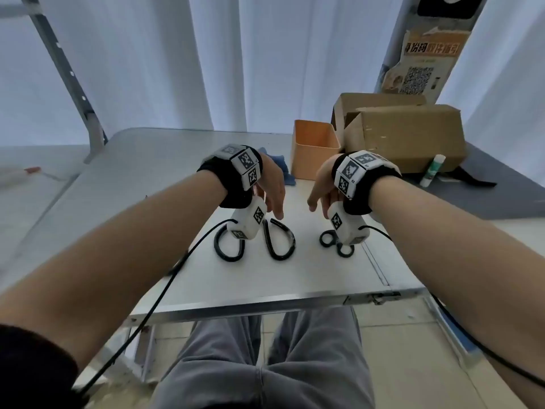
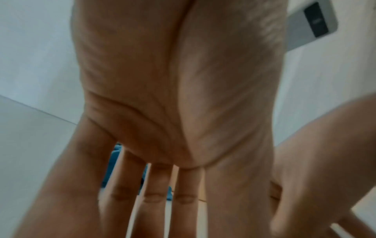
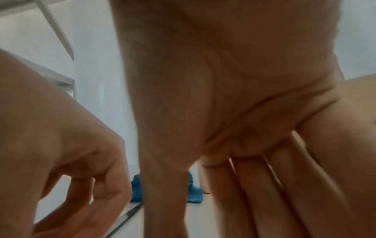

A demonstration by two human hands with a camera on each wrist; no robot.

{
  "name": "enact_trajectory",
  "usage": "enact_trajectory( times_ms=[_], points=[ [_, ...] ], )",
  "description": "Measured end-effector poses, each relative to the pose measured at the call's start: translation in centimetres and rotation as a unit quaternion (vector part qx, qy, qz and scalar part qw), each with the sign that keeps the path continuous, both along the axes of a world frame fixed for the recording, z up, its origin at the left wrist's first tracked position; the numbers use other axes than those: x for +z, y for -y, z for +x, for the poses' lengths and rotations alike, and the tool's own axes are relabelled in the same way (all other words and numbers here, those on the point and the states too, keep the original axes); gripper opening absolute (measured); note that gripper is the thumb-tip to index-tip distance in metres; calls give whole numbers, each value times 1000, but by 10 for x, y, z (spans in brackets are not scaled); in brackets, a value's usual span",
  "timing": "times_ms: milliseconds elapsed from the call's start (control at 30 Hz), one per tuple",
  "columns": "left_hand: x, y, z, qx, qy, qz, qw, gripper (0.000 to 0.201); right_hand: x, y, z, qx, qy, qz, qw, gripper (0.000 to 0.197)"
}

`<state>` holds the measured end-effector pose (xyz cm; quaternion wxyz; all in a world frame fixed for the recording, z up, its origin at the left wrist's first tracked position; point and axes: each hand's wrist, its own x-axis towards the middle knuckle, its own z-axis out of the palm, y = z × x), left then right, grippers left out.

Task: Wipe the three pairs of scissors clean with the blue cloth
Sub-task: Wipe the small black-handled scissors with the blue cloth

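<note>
Both my hands hang over the white table (image 1: 309,276) with nothing in them. My left hand (image 1: 274,202) has relaxed fingers pointing down above a large pair of black-handled scissors (image 1: 277,256). My right hand (image 1: 318,199) hovers the same way above a smaller black-handled pair (image 1: 336,246). The blades of both pairs are hidden under the wrists. The crumpled blue cloth (image 1: 280,166) lies further back behind the left hand and shows between its fingers (image 2: 114,162); the blue cloth (image 3: 195,193) also shows past the right palm, near a scissor blade (image 3: 130,215). I see only two pairs.
An orange open box (image 1: 315,149) stands just right of the cloth. Two cardboard boxes (image 1: 404,134) and a glue stick (image 1: 432,169) sit at the back right. Black cables run from both wrists off the table's front edge (image 1: 265,302).
</note>
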<state>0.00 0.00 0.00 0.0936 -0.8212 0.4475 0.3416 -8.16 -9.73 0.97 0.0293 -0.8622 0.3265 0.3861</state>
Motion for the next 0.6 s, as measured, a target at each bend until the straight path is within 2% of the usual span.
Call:
enact_trajectory(
  times_ms=[100, 133, 233, 400, 433, 467, 600],
  points=[
    [-4, 7, -10, -27, 26, 27, 999, 49, 1, 2, -17, -9, -51, 4, 999, 61],
    [-5, 7, -18, -21, 37, 24, 999, 52, 1, 2, -22, -22, -41, 0, 999, 60],
    [-11, 12, -28, -21, 54, 19, 998, 58, -6, 5, -28, 10, 16, -43, 999, 50],
    [-21, 6, -32, 4, 54, -8, 999, 54, -24, 9, -32, 38, 26, -60, 997, 45],
    [-22, 3, -30, 8, 50, -13, 999, 52, -27, 10, -33, 45, 49, -49, 997, 42],
    [-23, 1, -28, 13, 48, -17, 999, 50, -28, 9, -35, 44, 69, -33, 996, 45],
    [-26, -9, -19, 33, 71, -21, 997, 45, -17, -4, -33, 41, 34, -40, 998, 59]
  ],
)
